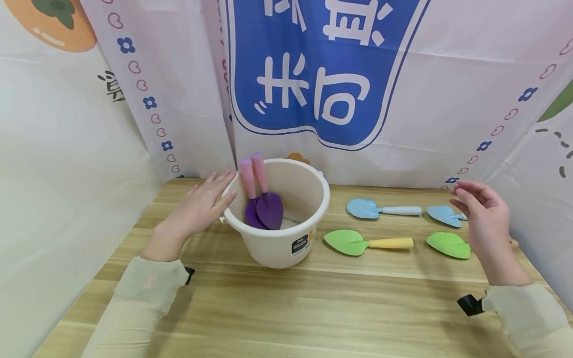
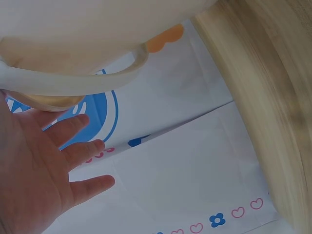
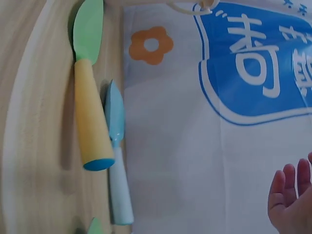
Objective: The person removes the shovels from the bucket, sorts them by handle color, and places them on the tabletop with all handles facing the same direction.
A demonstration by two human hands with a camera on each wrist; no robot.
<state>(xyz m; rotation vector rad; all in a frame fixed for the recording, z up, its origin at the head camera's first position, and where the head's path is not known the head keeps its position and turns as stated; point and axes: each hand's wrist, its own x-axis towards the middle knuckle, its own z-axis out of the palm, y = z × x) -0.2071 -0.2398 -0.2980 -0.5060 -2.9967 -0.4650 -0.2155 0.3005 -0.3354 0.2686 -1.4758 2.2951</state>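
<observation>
A white bucket (image 1: 268, 251) stands on the wooden table, with two purple trowels (image 1: 270, 212) inside, their pink handles leaning on its back left rim. My left hand (image 1: 203, 205) rests against the bucket's left rim with fingers spread; the left wrist view shows that hand (image 2: 39, 170) beside the bucket's white handle (image 2: 73, 83). Over the table's right side, my right hand (image 1: 485, 214) is raised with fingers loosely bent and holds nothing. Close by it lie a light blue trowel (image 1: 444, 216) and a green trowel (image 1: 449, 245), their handles partly hidden behind the hand.
Between the bucket and my right hand lie a light blue shovel (image 1: 363, 209) and a green trowel with a yellow handle (image 1: 349, 242). A printed white cloth (image 1: 416, 114) hangs behind the table (image 1: 313, 308), and white cloth also borders both sides.
</observation>
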